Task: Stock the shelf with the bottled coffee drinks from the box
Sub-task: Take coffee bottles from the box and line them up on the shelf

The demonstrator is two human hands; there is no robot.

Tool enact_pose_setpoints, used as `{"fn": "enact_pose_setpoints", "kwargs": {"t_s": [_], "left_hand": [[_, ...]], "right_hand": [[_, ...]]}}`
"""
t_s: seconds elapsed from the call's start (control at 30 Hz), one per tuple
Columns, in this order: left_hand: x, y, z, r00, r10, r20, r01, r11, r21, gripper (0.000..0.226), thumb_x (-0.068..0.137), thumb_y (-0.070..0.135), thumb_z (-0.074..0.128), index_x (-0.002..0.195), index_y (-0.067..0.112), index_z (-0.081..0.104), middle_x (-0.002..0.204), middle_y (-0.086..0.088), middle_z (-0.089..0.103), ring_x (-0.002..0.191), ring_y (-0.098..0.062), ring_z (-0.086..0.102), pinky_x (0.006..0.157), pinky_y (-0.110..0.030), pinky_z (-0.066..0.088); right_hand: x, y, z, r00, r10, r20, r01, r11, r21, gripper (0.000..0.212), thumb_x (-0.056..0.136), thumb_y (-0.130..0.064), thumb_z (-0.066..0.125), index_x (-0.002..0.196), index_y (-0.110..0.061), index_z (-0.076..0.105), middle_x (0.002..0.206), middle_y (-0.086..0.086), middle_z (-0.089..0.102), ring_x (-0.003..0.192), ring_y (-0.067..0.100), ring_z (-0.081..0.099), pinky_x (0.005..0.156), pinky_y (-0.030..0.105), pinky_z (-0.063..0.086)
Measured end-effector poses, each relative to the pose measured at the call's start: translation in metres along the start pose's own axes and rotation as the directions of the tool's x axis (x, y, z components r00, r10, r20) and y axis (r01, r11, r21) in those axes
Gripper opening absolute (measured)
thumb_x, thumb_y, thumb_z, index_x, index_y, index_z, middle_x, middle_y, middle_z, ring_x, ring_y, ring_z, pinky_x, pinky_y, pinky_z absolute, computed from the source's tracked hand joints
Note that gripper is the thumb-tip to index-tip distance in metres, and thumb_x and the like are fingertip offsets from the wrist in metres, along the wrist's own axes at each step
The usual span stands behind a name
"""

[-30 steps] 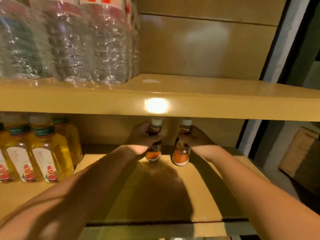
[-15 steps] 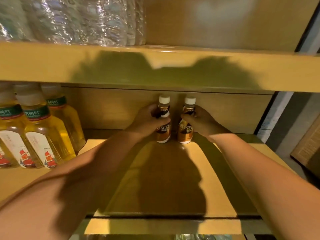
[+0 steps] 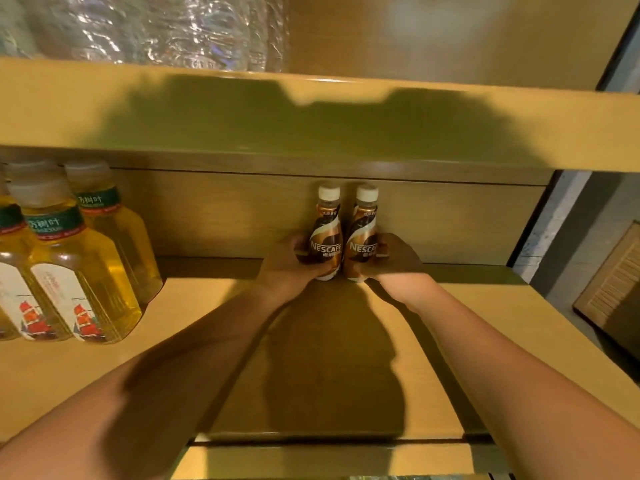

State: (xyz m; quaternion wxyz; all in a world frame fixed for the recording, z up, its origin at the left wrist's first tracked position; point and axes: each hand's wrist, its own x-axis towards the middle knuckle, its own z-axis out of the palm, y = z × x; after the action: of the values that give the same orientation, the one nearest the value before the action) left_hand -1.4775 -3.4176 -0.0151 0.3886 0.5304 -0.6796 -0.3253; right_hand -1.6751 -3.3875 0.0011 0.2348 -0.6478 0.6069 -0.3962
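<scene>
Two small brown Nescafe coffee bottles with white caps stand upright, side by side, at the back of the wooden shelf [image 3: 485, 327], against its rear panel. My left hand [image 3: 287, 263] wraps the lower part of the left coffee bottle [image 3: 327, 233]. My right hand [image 3: 394, 259] wraps the lower part of the right coffee bottle [image 3: 363, 237]. Both bottle bases rest on the shelf board. The box is not in view.
Several yellow tea bottles [image 3: 79, 268] with green-banded labels stand on the same shelf at the left. The shelf above [image 3: 311, 116] carries wrapped clear water bottles [image 3: 156, 29]. A louvred wooden panel [image 3: 613, 289] lies on the floor to the right.
Both hands carried the coffee bottles deeper into the shelf and set them upright at the back. My grip slid from the bottle necks down to their lower bodies.
</scene>
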Motion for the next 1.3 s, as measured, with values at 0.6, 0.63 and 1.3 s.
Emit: {"fn": "enact_pose_setpoints", "kwargs": {"t_s": [0.6, 0.63, 1.3], "left_hand": [[0.004, 0.005, -0.004, 0.999, -0.045, -0.004, 0.046, 0.999, 0.023, 0.066, 0.078, 0.027, 0.086, 0.135, 0.021, 0.054, 0.129, 0.004, 0.063, 0.104, -0.004, 0.053, 0.077, -0.014, 0.039], [0.001, 0.006, -0.006, 0.999, -0.042, -0.006, 0.042, 0.998, 0.040, 0.066, 0.077, 0.027, 0.086, 0.134, 0.021, 0.054, 0.127, 0.005, 0.063, 0.106, -0.005, 0.054, 0.080, -0.016, 0.040], [-0.287, 0.015, -0.184, 0.924, 0.180, 0.336, -0.381, 0.435, 0.816, 0.084, 0.094, 0.070, 0.037, 0.160, 0.023, 0.013, 0.168, -0.007, 0.012, 0.154, -0.030, 0.008, 0.125, -0.050, 0.006]], "right_hand": [[0.007, 0.005, 0.003, 0.998, 0.062, -0.007, -0.062, 0.993, -0.098, 0.050, 0.083, -0.029, 0.080, 0.128, -0.025, 0.060, 0.117, -0.012, 0.067, 0.099, 0.006, 0.061, 0.091, 0.026, 0.047], [0.002, 0.000, 0.001, 0.998, 0.063, -0.010, -0.064, 0.987, -0.149, 0.050, 0.083, -0.031, 0.080, 0.129, -0.025, 0.060, 0.119, -0.010, 0.067, 0.103, 0.010, 0.061, 0.093, 0.029, 0.047], [-0.247, -0.164, 0.050, 0.989, -0.086, 0.117, 0.145, 0.588, -0.796, 0.073, 0.099, -0.063, 0.032, 0.158, -0.022, 0.017, 0.167, 0.006, 0.017, 0.154, 0.026, 0.013, 0.124, 0.049, 0.013]]}}
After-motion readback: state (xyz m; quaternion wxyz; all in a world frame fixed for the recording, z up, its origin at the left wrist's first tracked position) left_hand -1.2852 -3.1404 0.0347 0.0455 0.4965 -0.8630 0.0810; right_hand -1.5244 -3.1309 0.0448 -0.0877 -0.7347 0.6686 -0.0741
